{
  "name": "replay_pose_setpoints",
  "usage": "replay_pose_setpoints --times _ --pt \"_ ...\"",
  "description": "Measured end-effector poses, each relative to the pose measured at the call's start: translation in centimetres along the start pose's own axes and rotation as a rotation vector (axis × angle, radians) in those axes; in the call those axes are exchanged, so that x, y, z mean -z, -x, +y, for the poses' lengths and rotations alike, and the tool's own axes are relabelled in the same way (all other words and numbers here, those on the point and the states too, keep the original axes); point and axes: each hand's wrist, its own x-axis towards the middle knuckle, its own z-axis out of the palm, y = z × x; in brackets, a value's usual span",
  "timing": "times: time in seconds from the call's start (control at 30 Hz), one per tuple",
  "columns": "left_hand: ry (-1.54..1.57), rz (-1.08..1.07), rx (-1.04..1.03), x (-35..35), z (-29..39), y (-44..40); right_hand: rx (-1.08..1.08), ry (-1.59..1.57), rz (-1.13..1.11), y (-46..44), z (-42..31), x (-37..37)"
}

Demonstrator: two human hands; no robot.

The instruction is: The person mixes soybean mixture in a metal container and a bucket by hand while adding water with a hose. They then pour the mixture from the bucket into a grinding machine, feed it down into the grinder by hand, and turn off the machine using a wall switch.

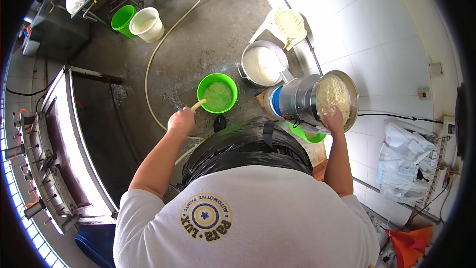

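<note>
My left hand [182,120] is closed around the end of a pale hose [198,104], which points at a bright green bucket [200,95] on the floor. Cloudy, greenish-looking liquid lies in that bucket. On the other side, my right hand [334,118] reaches into the metal hopper [353,100] of a grinder-like machine [302,97]. Pale, crumbly wet mash [332,91] fills the hopper, and my fingertips are partly hidden in it. Beside the machine's spout stands a large metal pot [243,71] holding a whitish mass.
A second green container [317,138] sits under the machine near my body. Behind the pot is a cream plastic stool [287,23]. A white bucket [148,29] and a green bucket [120,18] stand far left. A metal-framed machine [82,139] flanks my left. Hose crosses the floor.
</note>
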Motion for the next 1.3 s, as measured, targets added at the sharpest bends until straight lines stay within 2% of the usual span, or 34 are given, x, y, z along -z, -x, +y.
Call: replay_pose_setpoints --times 0.1,0.2,0.3,0.4,0.43,0.5,0.53,0.57,0.6,0.63,0.67,0.7,0.8,0.9,0.93,0.97,1.0,1.03,1.1,1.13,1.17,1.23,1.27,1.3 --pt "-0.023 0.064 0.039 0.6 -0.8 -0.4 0.018 0.006 -0.006 -0.1 1.0 -0.1" --pt "0.023 0.219 0.11 1.8 -1.3 -0.2 -0.02 -0.048 -0.029 -0.4 1.6 0.1" --pt "0.165 0.435 0.238 2.8 -5.1 0.2 -0.015 -0.069 -0.069 -0.7 1.7 0.7" --pt "0.296 0.711 0.389 2.8 -16.0 0.5 0.04 0.035 -0.123 -1.6 3.1 0.7" --pt "0.334 0.808 0.458 2.3 -19.7 1.1 -0.058 0.068 -0.198 -2.0 3.5 0.6" --pt "0.721 0.835 0.709 5.0 -22.2 6.3 -0.209 0.113 -0.359 -2.1 1.6 1.0" --pt "0.809 0.979 0.807 3.8 -26.1 7.2 -0.254 0.124 -0.451 -1.8 -1.1 1.7" --pt "0.791 1.021 0.857 3.7 -28.4 9.2 -0.424 -0.244 -0.522 -2.3 1.0 0.5" --pt "0.82 1.071 0.974 3.9 -30.5 11.5 -0.346 -0.118 -0.463 -4.9 6.9 -2.8" --pt "0.853 1.117 1.087 3.6 -32.8 13.4 -0.371 -0.239 -0.477 -4.2 4.7 -2.5" --pt "0.836 1.142 1.183 1.9 -37.6 14.4 -0.36 0.038 -0.421 -3.8 1.9 -1.8" --pt "0.885 1.18 1.198 2.4 -37.3 16.5 -0.353 0.062 -0.411 -4.4 2.3 -2.8" --pt "0.959 1.208 1.293 0.3 -41.8 18.6 -0.356 0.103 -0.406 -5.7 3.9 -4.0" --pt "0.972 1.166 1.332 -1.4 -45.3 18.1 -0.389 0.093 -0.415 -7.6 8.4 -5.0" --pt "0.906 1.089 1.302 -2.3 -47.2 17.3 -0.412 0.068 -0.423 -8.5 9.3 -5.4" --pt "0.84 1.011 1.269 -3.1 -48.7 16.5 -0.405 0.077 -0.422 -8.0 6.7 -4.3" --pt "0.858 0.95 1.303 0.0 -44.7 16.7 -0.525 0.008 -0.462 -6.8 3.8 -2.6" --pt "0.861 0.941 1.308 -0.5 -46.2 15.8 -0.648 -0.061 -0.5 -5.7 0.6 -1.3" --pt "0.718 0.88 1.27 -1.7 -50.7 13.7 -0.638 -0.096 -0.53 -5.9 1.2 -0.4" --pt "0.809 0.939 1.262 -1.8 -51.6 12.7 -0.628 -0.138 -0.561 -6.2 1.7 -0.1" --pt "0.788 0.906 1.25 -2.1 -53.1 12.1 -0.638 -0.125 -0.558 -6.2 1.4 0.3" --pt "0.846 0.99 1.244 -5.2 -60.2 9.6 -0.813 -0.171 -0.713 -6.3 0.2 1.2" --pt "0.913 1.025 1.229 -7.0 -64.3 8.5 -0.821 -0.166 -0.707 -6.2 -0.1 1.2" --pt "0.875 0.965 1.244 -5.7 -64.0 8.8 -0.814 -0.161 -0.665 -6.0 0.4 0.9"
